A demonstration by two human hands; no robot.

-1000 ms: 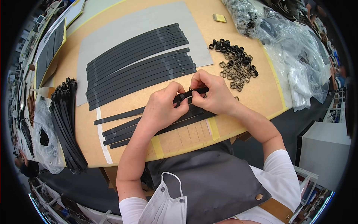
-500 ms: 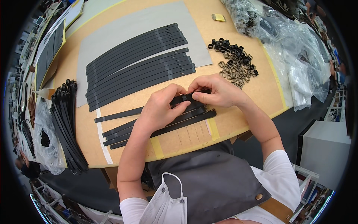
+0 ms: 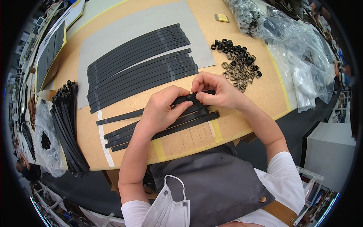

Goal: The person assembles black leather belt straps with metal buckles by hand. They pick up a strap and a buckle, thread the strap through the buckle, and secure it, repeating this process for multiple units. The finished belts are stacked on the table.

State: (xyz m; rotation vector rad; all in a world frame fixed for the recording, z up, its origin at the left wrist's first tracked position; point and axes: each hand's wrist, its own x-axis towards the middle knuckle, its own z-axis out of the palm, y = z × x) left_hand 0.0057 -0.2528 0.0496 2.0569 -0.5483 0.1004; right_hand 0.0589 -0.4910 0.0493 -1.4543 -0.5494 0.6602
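Note:
My left hand (image 3: 163, 105) pinches a black strap (image 3: 121, 117) near its right end, thumb below and fingers above. My right hand (image 3: 218, 90) grips the same strap close beside it, its thumb and index finger at a small dark band or loop around the strap. The fingers partly hide that spot. Leftward from my left hand, the strap's long tail lies on the table. Just below the hands lie several more black straps (image 3: 177, 126), side by side, with thicker ends at the right. My left forearm crosses over them.
On a grey sheet (image 3: 113, 41) lie two groups of flat black straps (image 3: 140, 49). Black loops and metal buckles (image 3: 238, 66) are heaped at the right, near clear plastic bags (image 3: 298, 49). A bundle of black straps (image 3: 68, 128) hangs over the table's left edge. A yellow-topped block (image 3: 222, 17) sits far back.
My right hand's fingers have lifted slightly and shifted along the strap near its end. My left hand keeps nearly the same place; the other straps have not moved.

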